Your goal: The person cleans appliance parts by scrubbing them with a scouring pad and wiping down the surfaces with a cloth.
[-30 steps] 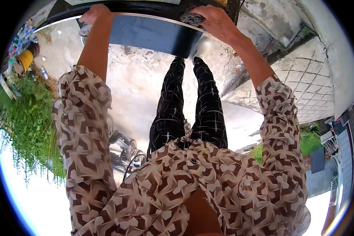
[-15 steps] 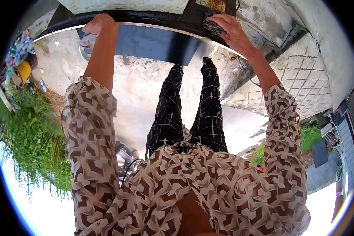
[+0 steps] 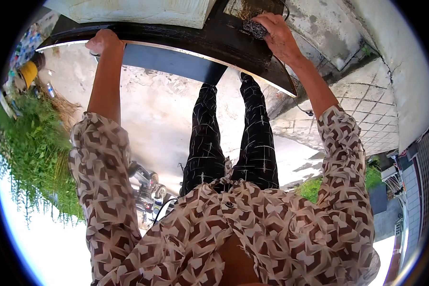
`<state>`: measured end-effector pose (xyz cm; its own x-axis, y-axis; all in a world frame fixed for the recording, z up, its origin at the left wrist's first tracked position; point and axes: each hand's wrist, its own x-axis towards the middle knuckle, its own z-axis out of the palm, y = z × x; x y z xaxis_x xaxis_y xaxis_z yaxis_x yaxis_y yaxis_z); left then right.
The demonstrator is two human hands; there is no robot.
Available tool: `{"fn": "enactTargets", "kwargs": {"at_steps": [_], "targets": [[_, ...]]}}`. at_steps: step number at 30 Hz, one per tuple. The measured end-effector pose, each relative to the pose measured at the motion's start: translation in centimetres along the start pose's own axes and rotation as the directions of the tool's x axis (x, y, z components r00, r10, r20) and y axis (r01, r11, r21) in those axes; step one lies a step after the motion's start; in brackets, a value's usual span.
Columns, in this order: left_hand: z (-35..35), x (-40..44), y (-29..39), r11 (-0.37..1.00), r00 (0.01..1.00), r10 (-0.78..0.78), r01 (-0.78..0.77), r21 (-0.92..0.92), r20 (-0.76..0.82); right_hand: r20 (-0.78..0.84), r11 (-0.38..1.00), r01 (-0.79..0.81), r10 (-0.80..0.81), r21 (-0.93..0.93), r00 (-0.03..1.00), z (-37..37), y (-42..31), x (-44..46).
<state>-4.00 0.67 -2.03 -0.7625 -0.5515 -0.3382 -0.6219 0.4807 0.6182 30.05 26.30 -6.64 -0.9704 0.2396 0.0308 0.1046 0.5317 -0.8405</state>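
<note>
My right hand (image 3: 280, 38) grips a grey steel wool scourer (image 3: 255, 28) with bent fingers. It presses the scourer onto the wet-looking dark panel (image 3: 229, 42) near its right end. My left hand (image 3: 103, 42) is closed over the panel's near edge, on the left side; its fingertips are hidden. A thin pale metal strip (image 3: 186, 53) runs along that edge. Below it shows a flat blue-grey surface (image 3: 169, 63), partly covered by the panel.
A whitish slab (image 3: 143, 10) lies on the panel's far side. A cable (image 3: 304, 110) hangs by the right corner. Concrete floor (image 3: 162, 105) is underfoot, with a motorcycle (image 3: 150, 188) behind me. Plants (image 3: 35, 157) and a yellow container (image 3: 28, 74) are at left.
The panel now sits tilted, its right corner lower and in full view. My left hand has shifted left and slightly down with the edge. The scourer has moved slightly left.
</note>
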Motion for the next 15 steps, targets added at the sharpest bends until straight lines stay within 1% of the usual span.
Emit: {"fn": "enactTargets", "kwargs": {"at_steps": [1, 2, 3, 4, 5, 6, 7, 8, 9, 10, 11, 12, 13, 14, 15], "targets": [[-0.1, 0.6, -0.5, 1.000, 1.000, 0.001, -0.001, 0.002, 0.011, 0.034, 0.996, -0.013, 0.017, -0.090, 0.999, -0.5, -0.4, -0.5], [-0.4, -0.8, 0.3, 0.995, 0.999, -0.045, 0.044, -0.090, -0.011, 0.044, 0.974, 0.011, -0.001, -0.225, 0.999, -0.1, -0.3, 1.1], [-0.5, -1.2, 0.6, 0.995, 0.997, -0.066, 0.064, -0.078, -0.035, -0.071, 0.945, -0.143, 0.171, 0.296, 0.983, 3.1, 1.9, 3.1], [-0.5, -1.2, 1.0, 0.994, 0.995, -0.086, 0.082, -0.076, -0.056, -0.081, 0.645, -0.190, 0.367, 0.740, 0.927, 7.6, 5.5, 6.0], [-0.7, -1.2, 0.9, 0.992, 0.991, -0.109, 0.104, -0.068, -0.079, 0.024, 0.164, -0.131, 0.533, 0.978, 0.846, 10.0, 7.3, 7.2], [0.0, 3.7, -1.6, 0.984, 0.988, -0.142, 0.133, -0.120, -0.068, -0.012, 0.405, -0.195, 0.456, 0.893, 0.890, 9.7, 6.6, 6.4], [0.1, 6.0, -2.7, 0.981, 0.993, -0.093, 0.080, -0.178, -0.070, -0.035, 0.627, -0.219, 0.368, 0.747, 0.929, 8.3, 5.5, 4.9], [0.2, 7.5, -3.5, 0.972, 0.996, -0.045, 0.027, -0.232, -0.075, -0.031, 0.806, -0.214, 0.277, 0.552, 0.960, 5.9, 3.8, 3.0], [0.4, 7.7, -3.5, 0.892, 0.994, -0.076, 0.036, -0.450, -0.072, 0.000, 0.932, -0.175, 0.185, 0.317, 0.983, 3.2, 2.0, 1.4], [0.6, 7.9, -3.6, 0.764, 0.992, -0.107, 0.037, -0.644, -0.070, 0.055, 0.993, -0.103, 0.100, 0.059, 0.993, 0.9, 0.8, 0.3], [0.8, 7.8, -3.2, 0.440, 0.979, -0.201, 0.070, -0.896, -0.022, 0.131, 0.980, 0.000, 0.026, -0.197, 0.991, -0.2, 0.4, 0.3], [0.9, 7.7, -2.8, 0.041, 0.961, -0.269, 0.071, -0.997, 0.058, 0.106, 0.979, 0.029, -0.008, -0.202, 0.994, -0.3, 0.5, 1.0], [0.9, 7.6, -2.5, -0.362, 0.942, -0.297, 0.041, -0.931, 0.157, 0.080, 0.977, 0.056, -0.041, -0.206, 0.996, 0.1, 0.5, 1.7], [0.3, 8.5, -2.6, -0.708, 0.924, -0.277, -0.011, -0.707, 0.263, 0.049, 0.972, 0.086, -0.077, -0.217, 0.996, 1.6, -0.1, 2.5], [-0.2, 8.7, -2.5, -0.924, 0.916, -0.219, -0.084, -0.373, 0.337, 0.105, 0.973, 0.004, 0.021, -0.231, 0.994, 2.5, 0.0, 3.4]]}}
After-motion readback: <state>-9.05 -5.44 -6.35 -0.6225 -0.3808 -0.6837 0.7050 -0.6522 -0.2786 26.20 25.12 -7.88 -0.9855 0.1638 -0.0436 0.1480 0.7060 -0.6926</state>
